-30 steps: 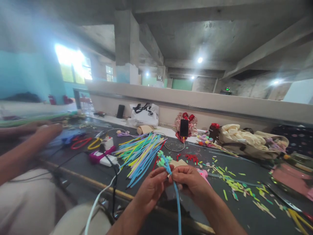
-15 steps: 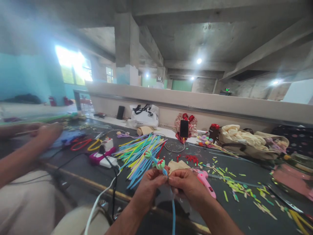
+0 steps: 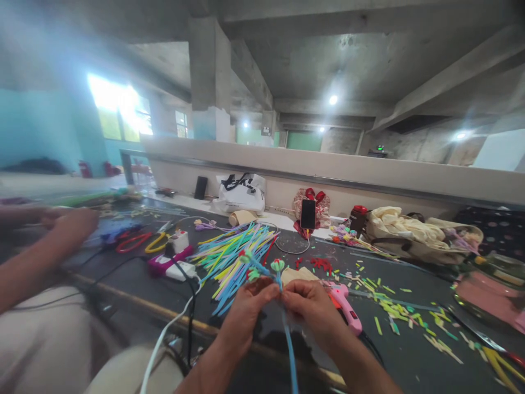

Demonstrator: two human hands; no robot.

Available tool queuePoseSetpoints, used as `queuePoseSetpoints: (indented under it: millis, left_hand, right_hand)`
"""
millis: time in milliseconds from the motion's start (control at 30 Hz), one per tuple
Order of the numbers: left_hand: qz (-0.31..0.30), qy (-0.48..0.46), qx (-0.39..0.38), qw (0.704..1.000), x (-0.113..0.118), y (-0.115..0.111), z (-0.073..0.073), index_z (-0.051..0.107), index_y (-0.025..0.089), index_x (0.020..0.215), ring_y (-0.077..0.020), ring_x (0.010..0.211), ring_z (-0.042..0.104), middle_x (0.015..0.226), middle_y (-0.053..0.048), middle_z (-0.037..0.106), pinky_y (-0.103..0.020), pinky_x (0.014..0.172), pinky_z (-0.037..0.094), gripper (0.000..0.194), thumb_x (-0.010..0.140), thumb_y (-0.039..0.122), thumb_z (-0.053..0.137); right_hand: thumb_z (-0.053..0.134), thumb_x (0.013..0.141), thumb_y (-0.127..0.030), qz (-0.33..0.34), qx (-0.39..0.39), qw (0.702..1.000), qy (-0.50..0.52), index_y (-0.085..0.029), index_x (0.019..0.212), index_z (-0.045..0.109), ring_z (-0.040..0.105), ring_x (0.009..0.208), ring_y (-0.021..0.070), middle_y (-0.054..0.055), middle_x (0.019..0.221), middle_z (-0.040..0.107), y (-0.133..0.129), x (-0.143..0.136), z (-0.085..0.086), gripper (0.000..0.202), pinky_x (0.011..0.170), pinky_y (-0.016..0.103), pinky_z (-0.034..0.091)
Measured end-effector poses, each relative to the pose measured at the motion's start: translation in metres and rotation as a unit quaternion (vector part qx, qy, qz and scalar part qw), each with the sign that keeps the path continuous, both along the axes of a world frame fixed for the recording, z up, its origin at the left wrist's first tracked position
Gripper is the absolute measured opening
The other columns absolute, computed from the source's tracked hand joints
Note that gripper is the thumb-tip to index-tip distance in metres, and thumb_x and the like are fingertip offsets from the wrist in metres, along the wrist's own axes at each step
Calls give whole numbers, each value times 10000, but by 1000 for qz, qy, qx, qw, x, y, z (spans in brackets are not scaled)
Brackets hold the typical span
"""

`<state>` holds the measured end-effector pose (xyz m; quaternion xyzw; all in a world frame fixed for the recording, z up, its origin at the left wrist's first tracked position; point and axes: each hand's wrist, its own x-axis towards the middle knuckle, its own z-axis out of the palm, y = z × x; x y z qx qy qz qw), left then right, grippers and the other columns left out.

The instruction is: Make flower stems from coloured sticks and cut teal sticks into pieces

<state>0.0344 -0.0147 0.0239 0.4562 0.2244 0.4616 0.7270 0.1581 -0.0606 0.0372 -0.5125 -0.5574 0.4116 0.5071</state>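
In front of me, both hands pinch a blue pipe-cleaner stem (image 3: 290, 350) that hangs down over the table's front edge. Small green-and-white flower heads with red in them top the blue stems: one flower head (image 3: 278, 265) stands upright above my fingertips, and another (image 3: 245, 256) leans out to the left. My left hand (image 3: 251, 309) is closed on the stems just below the flowers. Close against it, my right hand (image 3: 309, 306) has thumb and forefinger closed on the same stem. The exact grip point is partly hidden by the fingers.
Behind my hands lies a pile of coloured pipe cleaners (image 3: 235, 257). A pink glue gun (image 3: 348, 313) rests to the right, near scattered cut pieces (image 3: 394, 306). A power strip (image 3: 180, 268) with cables sits left. A co-worker's arm (image 3: 45, 249) reaches in at far left.
The flower bunch has turned in my fingers: one head now stands upright on the right, with others to the left. Both hands stay together on the stem.
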Motion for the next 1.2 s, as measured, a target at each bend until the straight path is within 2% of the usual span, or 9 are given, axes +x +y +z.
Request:
queuePoseSetpoints:
  millis: [100, 233, 500, 733, 867, 967, 1100, 1167, 1200]
  left_hand:
    - [-55, -33, 0, 998, -2, -2, 4, 637, 139, 669, -134, 661, 544, 644, -19, 613, -237, 690, 405, 82, 658, 210, 596]
    - [-95, -27, 23, 995, -5, -3, 3, 647, 138, 670, -159, 640, 552, 630, -28, 621, -268, 675, 411, 82, 627, 193, 604]
    - [-63, 13, 77, 995, -8, 1, 1, 637, 137, 667, -152, 598, 541, 601, -15, 599, -270, 633, 419, 69, 605, 153, 608]
    - [-84, 4, 46, 995, -4, 2, 1, 625, 121, 652, -168, 554, 566, 593, -36, 607, -301, 608, 438, 105, 628, 223, 625]
    - [-63, -1, 38, 997, -2, 2, 4, 632, 130, 631, -153, 571, 547, 574, -23, 595, -272, 612, 427, 124, 572, 232, 669]
    - [-61, 7, 48, 997, -2, 1, 6, 637, 133, 611, -142, 569, 529, 580, -23, 594, -256, 603, 417, 126, 566, 246, 670]
    - [-60, 14, 44, 997, -3, 1, 4, 639, 136, 665, -130, 527, 512, 588, -16, 594, -251, 541, 407, 144, 605, 267, 644]
    - [-35, 31, 35, 998, -1, 2, 0, 636, 136, 676, -124, 541, 518, 592, -10, 595, -242, 558, 403, 147, 615, 271, 642]
    - [-15, 42, 32, 999, 0, 4, -3, 632, 135, 662, -122, 561, 523, 586, -5, 592, -236, 581, 400, 143, 613, 269, 646]
  right_hand:
    - [595, 654, -286, 53, -49, 988, 140, -122, 579, 545, 287, 354, 32, -53, 411, 434, 0, 3, 1, 187, 378, 190, 148]
    - [626, 620, -285, 100, -78, 970, 208, -111, 572, 559, 248, 320, 19, -62, 370, 413, -1, 4, 0, 192, 354, 187, 114]
    - [619, 613, -268, 80, -108, 976, 171, -112, 545, 554, 262, 302, 10, -57, 370, 436, -2, 5, -1, 182, 327, 170, 113]
    - [541, 670, -246, 93, -108, 975, 170, -105, 571, 560, 291, 327, 18, -29, 433, 478, -2, 8, -2, 173, 330, 177, 114]
    - [597, 592, -185, 88, -106, 974, 182, -109, 583, 567, 303, 349, 15, -36, 453, 486, -1, 9, -5, 82, 350, 177, 134]
    - [646, 545, -202, 77, -109, 975, 179, -124, 641, 569, 265, 328, 11, -72, 422, 440, -1, 9, -6, 146, 347, 180, 115]
    - [604, 631, -268, 39, -94, 993, 66, -146, 651, 526, 304, 326, 28, -80, 437, 412, -3, 5, -3, 146, 347, 177, 154]
    - [545, 688, -240, -26, -22, 994, -100, -149, 651, 534, 396, 392, 61, -49, 480, 472, -4, 2, -2, 98, 391, 187, 237]
    - [518, 710, -213, -71, 31, 976, -203, -149, 654, 543, 446, 450, 84, -26, 518, 511, -4, -1, -3, 88, 431, 200, 272]
